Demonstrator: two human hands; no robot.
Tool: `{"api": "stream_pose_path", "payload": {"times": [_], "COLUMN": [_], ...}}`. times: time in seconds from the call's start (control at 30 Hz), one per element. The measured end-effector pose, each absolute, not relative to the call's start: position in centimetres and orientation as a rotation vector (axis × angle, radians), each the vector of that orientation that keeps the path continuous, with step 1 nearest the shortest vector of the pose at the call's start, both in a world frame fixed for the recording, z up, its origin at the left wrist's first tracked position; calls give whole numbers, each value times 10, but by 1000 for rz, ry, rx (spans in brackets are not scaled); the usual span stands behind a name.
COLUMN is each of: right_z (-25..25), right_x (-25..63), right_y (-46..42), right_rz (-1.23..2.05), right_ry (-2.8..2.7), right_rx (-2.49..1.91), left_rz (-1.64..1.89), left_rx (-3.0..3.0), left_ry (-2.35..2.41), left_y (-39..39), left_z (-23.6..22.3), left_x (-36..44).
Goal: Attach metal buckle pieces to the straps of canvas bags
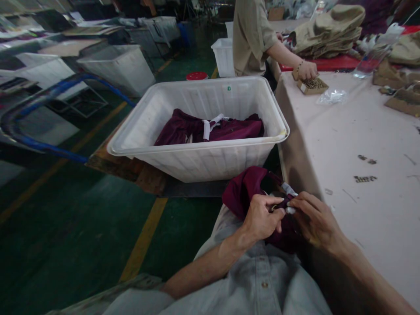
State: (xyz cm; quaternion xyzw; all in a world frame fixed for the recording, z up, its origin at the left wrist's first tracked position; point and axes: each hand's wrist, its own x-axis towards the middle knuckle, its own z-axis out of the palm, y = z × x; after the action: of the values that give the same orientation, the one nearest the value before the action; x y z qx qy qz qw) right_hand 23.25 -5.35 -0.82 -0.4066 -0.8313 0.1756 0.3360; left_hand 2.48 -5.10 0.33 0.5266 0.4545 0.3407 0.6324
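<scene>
A maroon garment [244,188] lies bunched on my lap beside the pale table [361,144]. My left hand [262,216] is closed in a pinch on the garment's edge, where a small white piece [290,210] shows. My right hand [315,218] is closed on the same spot from the other side, its fingertips meeting the left ones. A white drawstring end [288,189] pokes out just above the hands.
A large white plastic tub [203,162] in front holds more maroon garments [210,129] with white drawstrings. Another person [252,35] stands at the table's far end, a hand on a small cardboard box [312,85]. Khaki garments [331,30] are stacked behind. More white bins stand at left.
</scene>
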Motion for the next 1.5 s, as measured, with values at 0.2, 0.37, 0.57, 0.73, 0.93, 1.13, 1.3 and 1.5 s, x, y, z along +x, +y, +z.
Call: {"api": "stream_pose_path", "payload": {"times": [0.2,0.37,0.57,0.73,0.93,1.13,1.3,1.5], "right_z": [9,13,-2,-12,-12,-8,-3,-7], "right_x": [227,232,239,237,235,247,247,247], "right_y": [-58,-58,-55,-55,-54,-47,-46,-43], "right_rz": [684,1013,1251,1295,1317,1296,1246,1306], "right_ry": [-2042,-1848,-1664,-1617,-1769,-1864,-1884,-1815], "right_rx": [-1116,-1274,-1421,-1502,-1413,-1269,-1237,-1181], "left_rz": [775,811,778,713,605,692,711,636], "left_rx": [1275,1374,1352,1291,1196,1007,952,1116], "left_ry": [1092,1082,987,977,1046,1040,1002,1047], "left_y": [-57,-61,-62,-61,-60,-56,-55,-54], "left_z": [5,10,6,-6,-15,-19,-20,-16], "left_x": [28,27,26,25,29,33,32,31]}}
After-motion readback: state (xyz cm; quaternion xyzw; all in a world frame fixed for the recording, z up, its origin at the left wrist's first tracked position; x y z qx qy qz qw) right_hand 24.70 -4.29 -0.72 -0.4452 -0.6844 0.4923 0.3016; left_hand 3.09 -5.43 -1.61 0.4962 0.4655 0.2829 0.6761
